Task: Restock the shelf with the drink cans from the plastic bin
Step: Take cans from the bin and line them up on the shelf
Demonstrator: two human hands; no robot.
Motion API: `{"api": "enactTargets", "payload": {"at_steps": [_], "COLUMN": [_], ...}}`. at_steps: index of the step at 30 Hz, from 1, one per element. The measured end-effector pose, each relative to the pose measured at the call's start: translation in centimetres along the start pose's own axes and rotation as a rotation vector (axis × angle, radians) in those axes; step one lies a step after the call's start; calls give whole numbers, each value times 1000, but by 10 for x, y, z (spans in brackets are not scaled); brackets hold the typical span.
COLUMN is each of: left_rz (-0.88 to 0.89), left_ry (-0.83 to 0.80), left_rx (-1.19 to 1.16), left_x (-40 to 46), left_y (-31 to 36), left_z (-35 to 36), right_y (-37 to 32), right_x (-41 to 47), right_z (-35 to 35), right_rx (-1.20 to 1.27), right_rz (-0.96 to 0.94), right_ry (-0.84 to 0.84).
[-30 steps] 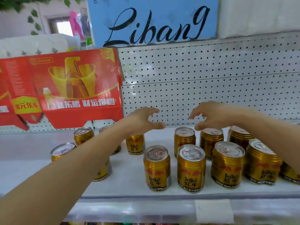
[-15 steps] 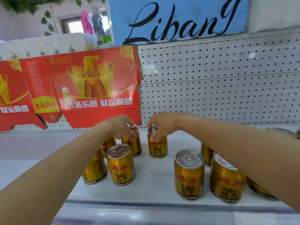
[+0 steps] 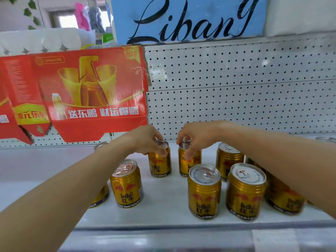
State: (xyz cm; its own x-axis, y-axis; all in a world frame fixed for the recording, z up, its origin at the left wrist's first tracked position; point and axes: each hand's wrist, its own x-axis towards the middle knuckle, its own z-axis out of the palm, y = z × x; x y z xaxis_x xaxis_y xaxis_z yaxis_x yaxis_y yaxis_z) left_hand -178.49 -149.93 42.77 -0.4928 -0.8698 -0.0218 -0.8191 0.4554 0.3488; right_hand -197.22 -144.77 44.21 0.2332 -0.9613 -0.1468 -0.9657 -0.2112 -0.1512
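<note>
Head view: left hand point(image 3: 145, 140) and right hand point(image 3: 195, 138) each clamp fingertips on the rim of a drink can point(image 3: 160, 160) point(image 3: 189, 160) standing on the shelf point(image 3: 163, 202), probably to align rear rows; bin unseen.

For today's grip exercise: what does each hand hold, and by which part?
Each grips a gold can by its top rim: left hand on one can, right hand on its neighbour.
</note>
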Motion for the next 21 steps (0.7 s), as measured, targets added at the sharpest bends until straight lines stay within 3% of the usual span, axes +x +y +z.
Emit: {"api": "enactTargets", "payload": {"at_steps": [21], "left_rz": [18], "left_ry": [-16], "left_rx": [10], "left_x": [-14], "left_y": [13], "left_z": [2], "right_y": [3], "right_x": [-15], "right_z": [2], "right_rx": [36], "right_rz": [35], "right_ry": [-13]}}
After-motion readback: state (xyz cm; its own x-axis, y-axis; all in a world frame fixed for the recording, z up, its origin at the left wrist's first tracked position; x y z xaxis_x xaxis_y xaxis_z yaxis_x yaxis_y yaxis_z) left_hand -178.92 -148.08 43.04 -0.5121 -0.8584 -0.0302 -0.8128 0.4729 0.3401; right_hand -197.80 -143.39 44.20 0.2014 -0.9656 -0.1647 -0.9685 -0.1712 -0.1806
